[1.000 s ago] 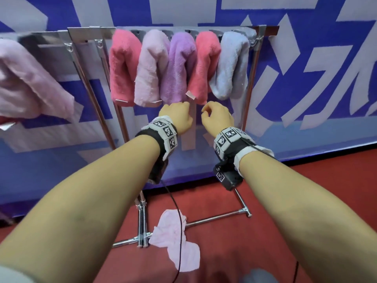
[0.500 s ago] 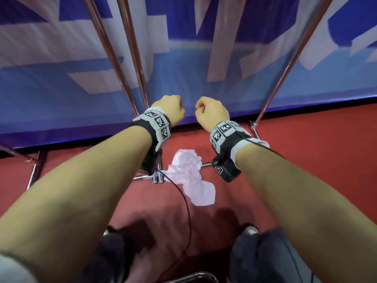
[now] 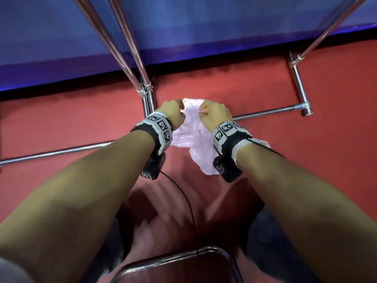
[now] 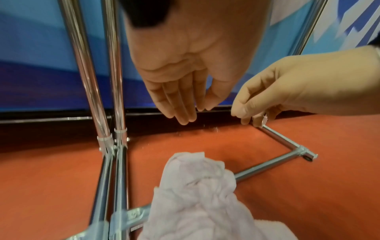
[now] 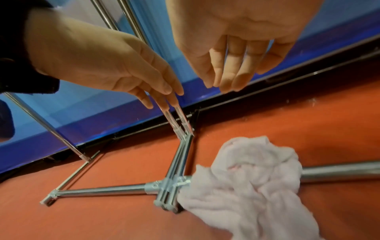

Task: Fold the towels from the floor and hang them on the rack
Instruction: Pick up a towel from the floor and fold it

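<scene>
A crumpled pale pink towel (image 3: 193,139) lies on the red floor, draped over the chrome base bar (image 3: 265,113) of the rack. My left hand (image 3: 173,114) and right hand (image 3: 214,114) hover side by side just above its far end. In the left wrist view the left hand (image 4: 193,110) points straight fingers down, well above the towel (image 4: 197,194), holding nothing. The right wrist view shows the right hand (image 5: 242,78) with relaxed fingers hanging over the towel (image 5: 246,175), also holding nothing. The rack's top and its hung towels are out of view.
The rack's chrome uprights (image 3: 130,58) rise just left of my left hand, before a blue banner wall (image 3: 204,27). A black cable (image 3: 187,201) trails from my left wrist. A chair's metal frame (image 3: 173,260) sits near my knees.
My head has tipped down from the hung towels to the floor. Both hands have dropped from the rack's top to just above the pink towel.
</scene>
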